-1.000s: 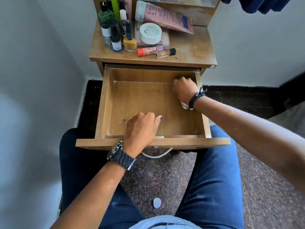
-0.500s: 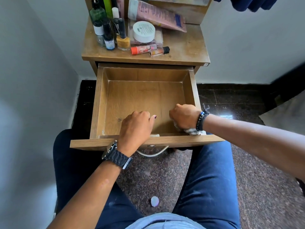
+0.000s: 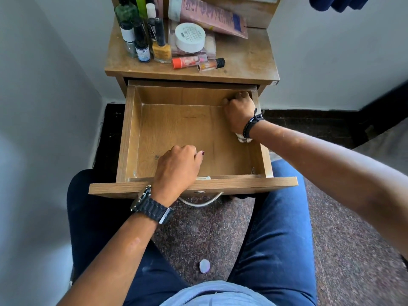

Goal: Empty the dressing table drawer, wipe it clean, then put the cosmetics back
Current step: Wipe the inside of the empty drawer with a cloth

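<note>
Drawer [image 3: 192, 138] pulled out toward the person, long axis left to right, open side up, nothing loose on its floor. Table top [image 3: 247, 60] behind it carries the cosmetics [image 3: 167, 38], bunched at its left. Left hand [image 3: 177, 171] curled over the front rail. Right hand [image 3: 239, 113] in the far right corner, fingers clamped on a cloth [image 3: 242, 139] showing under the wrist. Metal handle [image 3: 201, 200] hangs below the front.
</note>
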{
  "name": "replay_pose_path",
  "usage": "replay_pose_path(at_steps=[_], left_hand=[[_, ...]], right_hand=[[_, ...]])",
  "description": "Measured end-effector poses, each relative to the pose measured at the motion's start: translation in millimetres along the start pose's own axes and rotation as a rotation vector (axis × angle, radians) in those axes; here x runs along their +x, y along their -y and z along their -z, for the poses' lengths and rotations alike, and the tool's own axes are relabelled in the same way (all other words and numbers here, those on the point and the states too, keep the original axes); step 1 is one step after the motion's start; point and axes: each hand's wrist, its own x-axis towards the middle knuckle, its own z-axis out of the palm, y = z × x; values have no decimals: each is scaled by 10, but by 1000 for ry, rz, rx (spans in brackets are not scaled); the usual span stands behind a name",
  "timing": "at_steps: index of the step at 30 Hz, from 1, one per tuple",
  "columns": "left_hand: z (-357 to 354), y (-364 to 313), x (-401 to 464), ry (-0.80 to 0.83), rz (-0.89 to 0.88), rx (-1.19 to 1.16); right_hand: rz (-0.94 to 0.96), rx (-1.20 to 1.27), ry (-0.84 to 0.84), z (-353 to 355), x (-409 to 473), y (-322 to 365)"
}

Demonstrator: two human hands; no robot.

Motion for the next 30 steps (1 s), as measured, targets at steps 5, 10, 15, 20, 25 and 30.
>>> replay_pose_path(at_steps=[5, 10, 15, 20, 25, 30], left_hand=[[3, 16, -15, 19, 11, -31], [27, 34, -14, 18, 27, -64], [35, 46, -9, 32, 4, -56], [64, 80, -8, 72, 9, -88], [192, 234, -61, 96, 42, -114], [346, 478, -125, 30, 99, -176]], right_hand=[[-20, -10, 122, 111, -35, 0], [90, -49, 253, 275, -284, 51], [275, 87, 517, 400, -795, 105], [340, 149, 733, 402, -860, 110], [341, 277, 924, 267, -644, 107], [320, 401, 1064, 184, -484, 67]])
